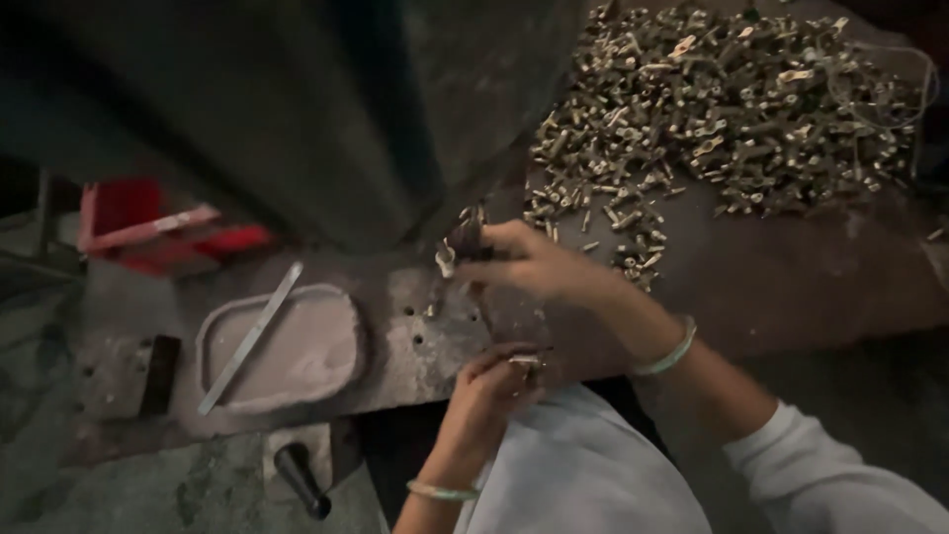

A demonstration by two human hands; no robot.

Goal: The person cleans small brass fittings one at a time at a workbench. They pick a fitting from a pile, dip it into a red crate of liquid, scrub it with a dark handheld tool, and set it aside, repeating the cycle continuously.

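Note:
My right hand reaches to the base of a big dark machine body and pinches a small brass fitting at its fingertips. Close to my lap, my left hand has its fingers curled around another small brass piece. Both wrists wear a pale green bangle. A large heap of small brass parts covers the bench to the upper right, with a few strays trailing toward my right hand.
The worn metal bed has small holes beside my hands. A shallow oval tray with a flat metal strip across it lies to the left. A red box sits far left, a black handle below.

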